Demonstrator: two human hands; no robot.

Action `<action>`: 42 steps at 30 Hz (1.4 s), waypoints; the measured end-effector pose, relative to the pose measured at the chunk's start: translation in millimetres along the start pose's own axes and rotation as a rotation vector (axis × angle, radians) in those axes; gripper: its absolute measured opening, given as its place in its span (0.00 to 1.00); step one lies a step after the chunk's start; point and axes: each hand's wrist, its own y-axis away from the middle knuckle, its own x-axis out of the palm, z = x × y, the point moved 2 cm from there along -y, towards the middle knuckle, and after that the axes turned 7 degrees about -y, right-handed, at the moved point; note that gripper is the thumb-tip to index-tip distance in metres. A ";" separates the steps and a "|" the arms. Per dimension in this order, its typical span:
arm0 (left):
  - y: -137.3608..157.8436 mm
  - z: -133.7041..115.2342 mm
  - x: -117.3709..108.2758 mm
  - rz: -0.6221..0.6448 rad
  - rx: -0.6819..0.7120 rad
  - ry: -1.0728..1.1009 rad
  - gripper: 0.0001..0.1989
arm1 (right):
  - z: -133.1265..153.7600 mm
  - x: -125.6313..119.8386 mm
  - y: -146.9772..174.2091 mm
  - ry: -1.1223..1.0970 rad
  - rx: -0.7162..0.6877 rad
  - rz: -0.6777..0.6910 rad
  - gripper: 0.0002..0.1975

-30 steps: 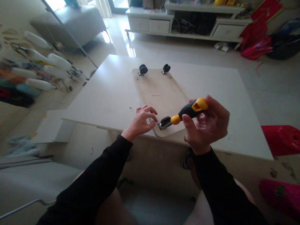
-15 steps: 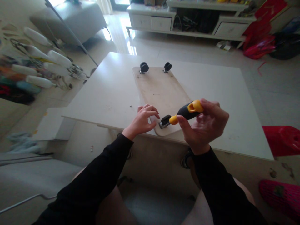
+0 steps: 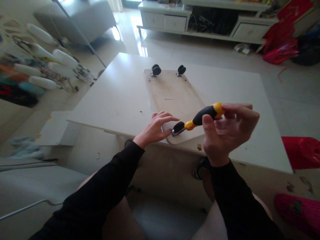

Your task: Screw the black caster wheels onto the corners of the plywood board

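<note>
My right hand (image 3: pixel 230 133) is closed on the back part of a yellow and black screwdriver (image 3: pixel 205 115), its thumb along the handle. The screwdriver slants down to the left, its shaft reaching a black caster wheel (image 3: pixel 179 126) with a metal plate. This caster sits at the near end of a pale rounded board (image 3: pixel 175 90). Beside it, my left hand (image 3: pixel 156 128) has its fingers apart, with the index fingertip at the wheel and the thumb near the plate. Whether they press on it I cannot tell. The screw tip is hidden.
Two more casters, a left one (image 3: pixel 156 70) and a right one (image 3: pixel 181 70), stand at the board's far end. The board lies on a white table (image 3: pixel 105 100). A small dark piece (image 3: pixel 141 111) is left of the board. A red stool-like object (image 3: pixel 300 153) stands off the table's right edge.
My left index finger has stretched out toward the caster wheel. My right hand has moved right and turned on the handle, its fingers now more extended. The view has shifted slightly.
</note>
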 end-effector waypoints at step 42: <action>-2.7 -9.7 -1.6 0.057 0.035 -0.004 0.23 | -7.9 -0.5 -3.3 -0.115 -0.009 0.050 0.22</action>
